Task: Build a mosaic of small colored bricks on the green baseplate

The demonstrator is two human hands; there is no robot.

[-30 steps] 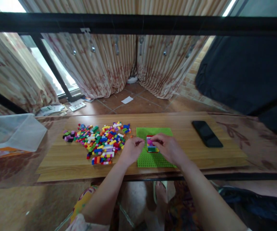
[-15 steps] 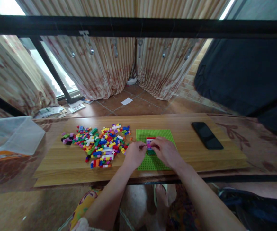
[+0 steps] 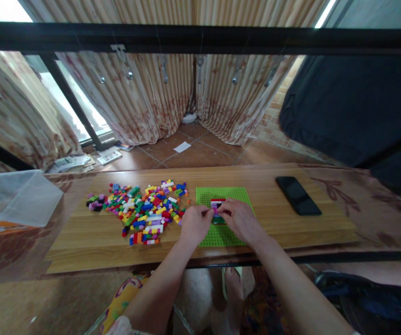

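A green baseplate (image 3: pixel 236 194) lies on the wooden board (image 3: pixel 273 223) in front of me. A small block of stacked bricks (image 3: pixel 217 203), red on top with coloured layers, stands on it. My left hand (image 3: pixel 195 224) and my right hand (image 3: pixel 239 219) meet over that block, fingers pinched together at its near side. A small purple piece shows between the fingertips; which hand holds it I cannot tell. A heap of loose coloured bricks (image 3: pixel 141 208) is spread to the left of the plate.
A black phone (image 3: pixel 298 195) lies on the board at the right. A clear plastic box (image 3: pixel 15 197) stands at the far left edge. Curtains, a window frame and papers on a tiled floor are behind the table. My bare feet show below.
My left hand has moved right onto the baseplate and now meets my right hand at the brick block. Both hands have drawn closer over it.
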